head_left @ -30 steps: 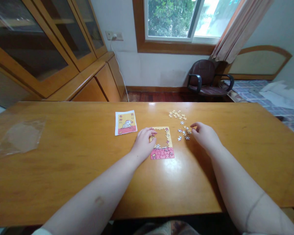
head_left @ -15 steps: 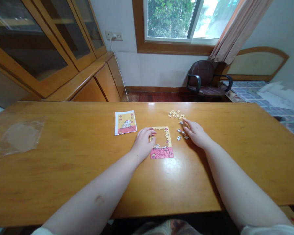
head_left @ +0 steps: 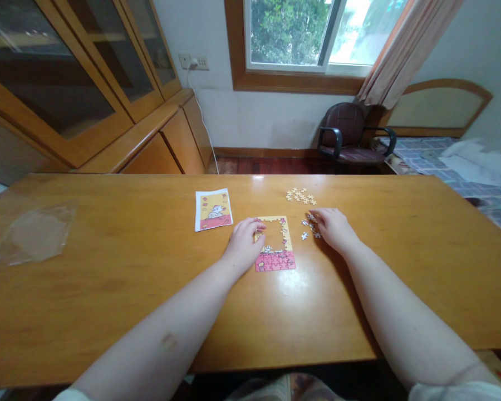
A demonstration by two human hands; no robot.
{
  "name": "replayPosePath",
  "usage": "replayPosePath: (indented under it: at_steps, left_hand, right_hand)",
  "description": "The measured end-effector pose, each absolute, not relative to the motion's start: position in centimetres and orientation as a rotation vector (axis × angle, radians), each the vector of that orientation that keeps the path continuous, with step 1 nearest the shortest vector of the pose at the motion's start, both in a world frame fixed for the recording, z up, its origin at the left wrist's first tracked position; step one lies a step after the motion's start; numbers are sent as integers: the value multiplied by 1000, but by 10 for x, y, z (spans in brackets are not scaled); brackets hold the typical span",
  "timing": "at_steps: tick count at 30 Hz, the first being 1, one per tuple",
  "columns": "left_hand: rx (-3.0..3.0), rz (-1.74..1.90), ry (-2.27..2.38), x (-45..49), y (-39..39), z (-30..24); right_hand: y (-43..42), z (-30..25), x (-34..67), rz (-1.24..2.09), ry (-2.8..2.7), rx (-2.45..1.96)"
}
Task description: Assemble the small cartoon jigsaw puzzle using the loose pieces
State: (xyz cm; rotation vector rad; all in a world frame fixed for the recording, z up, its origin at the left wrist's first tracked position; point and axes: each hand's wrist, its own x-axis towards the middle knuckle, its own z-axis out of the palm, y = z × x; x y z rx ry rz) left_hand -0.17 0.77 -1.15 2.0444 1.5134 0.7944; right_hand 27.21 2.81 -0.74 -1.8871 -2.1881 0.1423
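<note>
On the worktop, in the middle, we see the partly built jigsaw puzzle, its pink rows near us and its yellow border around an open gap. Our left hand lies loosely open over the puzzle's left edge, gripping nothing that we can see. Our right hand bends its fingers over the patterned pieces just right of the puzzle; we cannot tell whether it pinches one or only touches them.

To sort these pieces well, we judge it best to lift one by its edges, slide it clear of its neighbours, and check its print against the picture sheet at the far left. A light, flat left hand should steady the border; a hard push could spring the thin yellow sides apart.

Our left hand hides part of the puzzle's left side, and our right fingers cover some of the patterned pieces. The prints are too small to read, and we cannot tell whether the pale yellow pieces on the far side lie face up. Both forearms run out of view at the near edge.
</note>
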Motion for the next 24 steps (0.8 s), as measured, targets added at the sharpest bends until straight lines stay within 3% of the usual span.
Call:
replayPosePath:
  at_steps: [24]
  left_hand:
    - [2037, 782, 1518, -2, 8, -13]
  right_hand:
    - [35, -10, 268, 165, -1985, -2141]
